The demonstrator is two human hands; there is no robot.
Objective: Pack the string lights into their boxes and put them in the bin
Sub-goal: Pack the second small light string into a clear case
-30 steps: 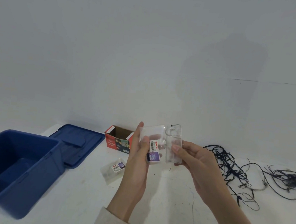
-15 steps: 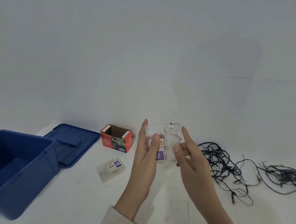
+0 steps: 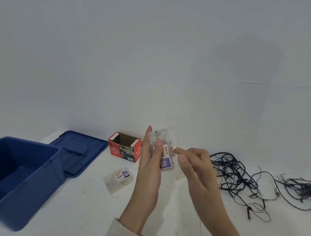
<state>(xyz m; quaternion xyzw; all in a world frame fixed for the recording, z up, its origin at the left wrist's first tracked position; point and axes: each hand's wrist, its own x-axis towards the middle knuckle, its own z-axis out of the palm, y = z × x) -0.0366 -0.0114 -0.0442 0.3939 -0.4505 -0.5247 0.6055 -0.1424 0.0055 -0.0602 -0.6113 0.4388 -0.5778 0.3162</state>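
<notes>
Near the middle of the frame we hold the clear packet [image 3: 163, 153] tight in our left hand [image 3: 150, 167], so our loose, empty right hand [image 3: 193, 166] should press its flap shut before it goes in the blue bin [image 3: 16, 176].

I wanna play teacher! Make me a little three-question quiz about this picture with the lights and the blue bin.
1. True or false: the blue bin has its lid on.
2. Which hand holds the clear packet with the purple label? A) left hand B) right hand C) neither
3. Fill the gap: the red cardboard box stands with its top ____.

Key
1. False; the blue lid lies on the table behind the bin.
2. A
3. open
</notes>
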